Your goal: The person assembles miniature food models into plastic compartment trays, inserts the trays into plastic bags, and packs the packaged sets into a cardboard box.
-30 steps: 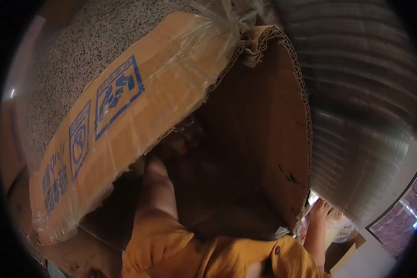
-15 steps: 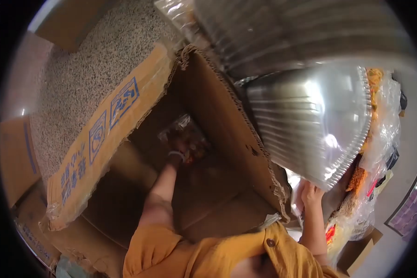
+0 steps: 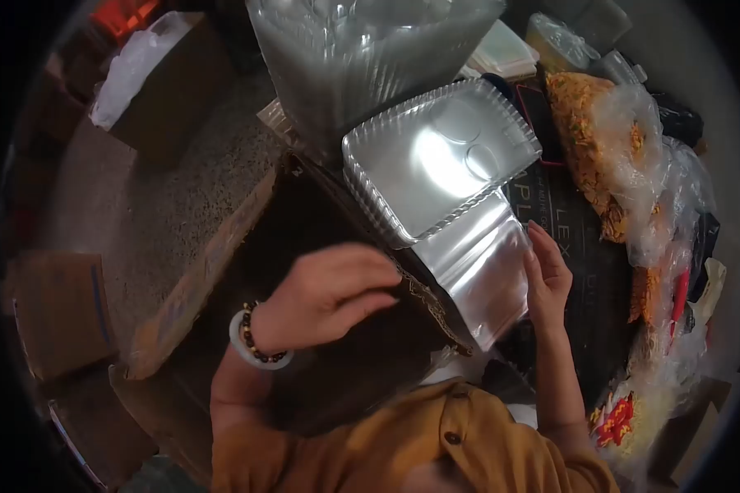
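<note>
My left hand (image 3: pixel 329 292), slightly blurred, is raised above the open cardboard box (image 3: pixel 214 255). Its thumb and fingers are apart with nothing between them; a beaded bracelet and a pale bangle circle the wrist. The box's dark inside shows no contents clearly. Beside the right edge of a stack of flat clear plastic bags (image 3: pixel 477 275) is my right hand (image 3: pixel 548 275), fingers stretched and thumb against the bags' edge. Just above the bags lies a nested stack of clear plastic trays (image 3: pixel 440 160), its top surface shining.
A taller stack of clear plastic containers (image 3: pixel 362 74) stands behind the trays. On the right are a dark printed surface (image 3: pixel 588 271), a phone-like dark object (image 3: pixel 539 123) and plastic bags of orange snacks (image 3: pixel 584 123). Cardboard boxes (image 3: pixel 62 312) stand on the floor at left.
My left hand has come up out of the box, letting go of the clear packet it was touching at the bottom. The view has shifted, showing more of the tray stack and bags.
</note>
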`<state>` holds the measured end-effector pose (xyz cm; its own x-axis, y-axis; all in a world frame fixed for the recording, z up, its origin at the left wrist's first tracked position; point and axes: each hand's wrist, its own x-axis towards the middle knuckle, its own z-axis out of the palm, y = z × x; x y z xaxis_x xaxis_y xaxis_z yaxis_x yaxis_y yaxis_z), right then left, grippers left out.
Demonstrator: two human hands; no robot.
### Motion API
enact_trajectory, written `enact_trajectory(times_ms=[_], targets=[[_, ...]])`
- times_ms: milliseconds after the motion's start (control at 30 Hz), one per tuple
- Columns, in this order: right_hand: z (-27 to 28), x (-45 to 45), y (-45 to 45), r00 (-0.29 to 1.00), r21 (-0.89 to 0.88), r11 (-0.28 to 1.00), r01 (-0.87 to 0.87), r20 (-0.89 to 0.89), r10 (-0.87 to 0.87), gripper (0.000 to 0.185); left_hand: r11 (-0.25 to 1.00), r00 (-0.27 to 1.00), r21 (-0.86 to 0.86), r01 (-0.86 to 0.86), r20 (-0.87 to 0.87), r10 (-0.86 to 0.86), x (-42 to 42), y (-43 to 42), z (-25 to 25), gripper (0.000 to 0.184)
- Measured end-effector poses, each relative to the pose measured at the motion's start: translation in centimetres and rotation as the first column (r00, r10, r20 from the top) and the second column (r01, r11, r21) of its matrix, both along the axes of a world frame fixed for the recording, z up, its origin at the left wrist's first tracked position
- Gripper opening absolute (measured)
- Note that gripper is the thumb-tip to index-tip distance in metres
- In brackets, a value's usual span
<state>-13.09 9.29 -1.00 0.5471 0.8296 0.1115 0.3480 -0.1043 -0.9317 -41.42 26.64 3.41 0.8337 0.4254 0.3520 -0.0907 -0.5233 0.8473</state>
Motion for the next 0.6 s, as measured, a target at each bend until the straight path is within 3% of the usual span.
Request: enact_trajectory(times_ms=[67, 133, 167, 233, 300, 333, 400, 433, 500, 600], targets=[[1.0, 0.1, 0.0, 0.999, 0.047, 0.999, 0.024, 0.031, -0.026, 0.03, 0.883, 0.912, 0.28, -0.378, 0.276, 0.303, 1.8, 1.4, 5.3, 0.024], [2.2, 0.1, 0.6, 0.991, 0.111, 0.992, 0.061, 0.112, -0.074, 0.026, 0.626, 0.784, 0.482, -0.613, 0.466, 0.41, 4.1, 4.5, 8.3, 0.021], [2.7, 0.2, 0.9, 0.991, 0.13, 0.99, 0.057, 0.113, -0.072, 0.026, 0.562, 0.779, 0.54, -0.626, 0.451, 0.434, 5.4, 6.2, 8.9, 0.019], [3.6, 0.3, 1.8, 0.953, 0.147, 0.989, -0.016, 0.302, -0.029, 0.024, 0.482, 0.769, 0.602, -0.636, 0.447, 0.456, 7.2, 8.5, 9.4, 0.018], [5.3, 0.4, 3.2, 0.939, 0.184, 0.981, -0.066, 0.343, -0.001, 0.024, 0.618, 0.807, 0.621, -0.481, 0.038, 0.589, 8.4, 9.7, 10.3, 0.019], [5.9, 0.3, 4.0, 0.923, 0.201, 0.974, -0.109, 0.384, 0.024, 0.023, 0.606, 0.805, 0.632, -0.482, 0.047, 0.591, 8.7, 10.1, 10.7, 0.019], [6.8, 0.3, 5.9, 0.917, 0.227, 0.961, -0.159, 0.395, 0.058, 0.023, 0.773, 0.796, 0.398, -0.494, -0.151, 0.587, 8.9, 10.7, 11.4, 0.02], [7.3, 0.2, 7.0, 0.908, 0.236, 0.95, -0.206, 0.408, 0.095, 0.023, 0.767, 0.794, 0.41, -0.494, -0.146, 0.59, 8.8, 11.2, 11.6, 0.02], [8.4, -0.3, 9.4, 0.899, 0.263, 0.93, -0.257, 0.418, 0.13, 0.023, 0.849, 0.823, 0.276, -0.45, -0.241, 0.515, 8.6, 12.1, 11.7, 0.024], [9.0, -0.8, 12.1, 0.869, 0.299, 0.888, -0.349, 0.459, 0.187, 0.023, 0.848, 0.798, 0.258, -0.463, -0.295, 0.525, 8.5, 12.4, 12.0, 0.026]])
